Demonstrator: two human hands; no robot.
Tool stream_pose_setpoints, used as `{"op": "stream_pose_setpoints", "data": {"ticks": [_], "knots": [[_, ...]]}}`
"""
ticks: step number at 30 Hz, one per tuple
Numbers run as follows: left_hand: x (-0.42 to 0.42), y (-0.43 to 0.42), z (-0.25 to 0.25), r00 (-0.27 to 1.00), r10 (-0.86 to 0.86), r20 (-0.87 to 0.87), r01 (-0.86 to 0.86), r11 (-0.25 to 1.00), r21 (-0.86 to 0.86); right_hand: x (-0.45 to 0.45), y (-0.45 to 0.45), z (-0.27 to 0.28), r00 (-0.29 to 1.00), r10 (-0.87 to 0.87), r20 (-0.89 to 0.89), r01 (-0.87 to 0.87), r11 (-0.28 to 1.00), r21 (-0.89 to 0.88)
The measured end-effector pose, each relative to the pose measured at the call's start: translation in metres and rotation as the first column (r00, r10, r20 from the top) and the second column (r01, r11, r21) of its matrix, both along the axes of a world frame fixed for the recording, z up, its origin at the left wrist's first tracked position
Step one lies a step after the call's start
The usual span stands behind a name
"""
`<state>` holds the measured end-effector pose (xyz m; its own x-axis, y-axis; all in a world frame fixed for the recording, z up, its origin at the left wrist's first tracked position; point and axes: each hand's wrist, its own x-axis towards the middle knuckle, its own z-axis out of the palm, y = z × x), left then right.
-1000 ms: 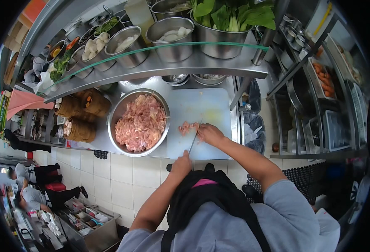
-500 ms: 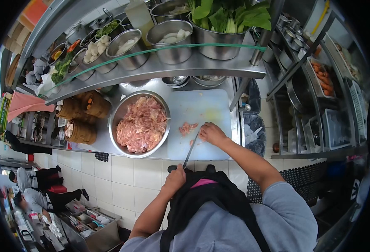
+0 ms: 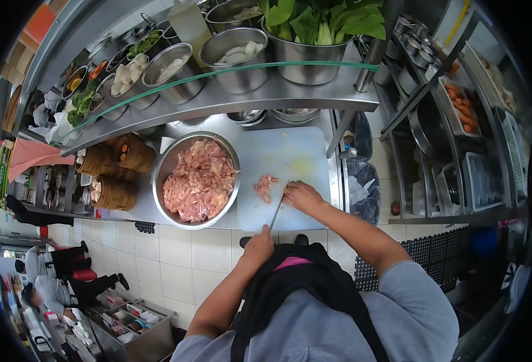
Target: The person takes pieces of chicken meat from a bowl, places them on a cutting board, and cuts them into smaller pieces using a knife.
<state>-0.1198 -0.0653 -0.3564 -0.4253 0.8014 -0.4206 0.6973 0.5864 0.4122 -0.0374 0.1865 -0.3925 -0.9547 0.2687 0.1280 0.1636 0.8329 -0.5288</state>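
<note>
My left hand is wrapped round the handle of a knife, whose thin blade points up and right over the white cutting board. On the board's right part, my right hand presses closed fingers on a piece of raw meat beside the blade; the fingers hide most of it. Cut pieces of meat lie just left of the blade. A large steel bowl heaped with raw meat stands left of the board.
Above the counter runs a steel shelf with a glass edge, bearing several steel pots and a pot of leafy greens. Bamboo steamers stand at left. Bins and a rack are at right. Two people are at lower left.
The knife was drawn back toward my body half a second ago; now my left hand and the blade are forward again, beside my right fingers. The meat pieces left of the blade are spread a little differently.
</note>
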Motion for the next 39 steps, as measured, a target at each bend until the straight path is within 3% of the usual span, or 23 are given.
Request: {"op": "stream_pose_setpoints", "data": {"ticks": [2,8,15,19,21,23,25,28,30,34,39], "knots": [[-0.002,0.017,-0.021,1.000,0.026,0.004,-0.026,0.990,0.140,-0.003,0.001,0.002,1.000,-0.012,0.001,0.012,1.000,-0.013],[-0.011,0.063,-0.029,0.998,0.061,0.002,-0.060,0.988,0.140,-0.001,-0.003,0.004,1.000,-0.007,0.021,0.008,1.000,-0.021],[0.006,-0.027,0.005,0.996,0.063,0.071,-0.065,0.998,0.022,0.003,0.000,0.005,0.996,-0.077,0.047,0.075,0.997,0.025],[-0.009,-0.030,0.015,0.999,0.038,-0.038,-0.037,0.999,0.021,0.004,0.001,0.006,0.996,-0.087,0.021,0.088,0.994,-0.059],[-0.017,-0.023,0.021,0.988,0.100,-0.122,-0.085,0.989,0.121,0.010,-0.003,0.018,0.978,-0.169,-0.126,0.154,0.981,-0.118],[-0.012,-0.019,0.034,0.989,0.082,-0.124,-0.065,0.988,0.137,0.018,-0.003,0.027,0.982,-0.166,-0.091,0.157,0.983,-0.093],[0.001,-0.012,0.052,0.992,-0.007,-0.126,0.008,1.000,0.012,0.021,-0.003,0.027,0.985,-0.162,-0.060,0.158,0.985,-0.067],[0.016,-0.015,0.039,0.999,-0.042,-0.034,0.041,0.999,-0.031,0.023,0.001,0.014,0.995,-0.100,-0.026,0.097,0.990,-0.107],[0.018,-0.009,0.025,1.000,-0.021,-0.007,0.021,1.000,0.015,0.019,0.001,0.006,0.997,0.008,-0.073,-0.004,0.998,0.056],[0.015,0.026,-0.014,0.998,0.040,0.042,-0.046,0.988,0.150,0.013,-0.002,0.007,0.999,-0.052,-0.005,0.053,0.998,0.046],[0.004,0.072,-0.021,0.997,0.075,0.021,-0.078,0.985,0.154,0.012,-0.003,0.007,0.999,-0.032,0.018,0.033,0.999,-0.024]]}}
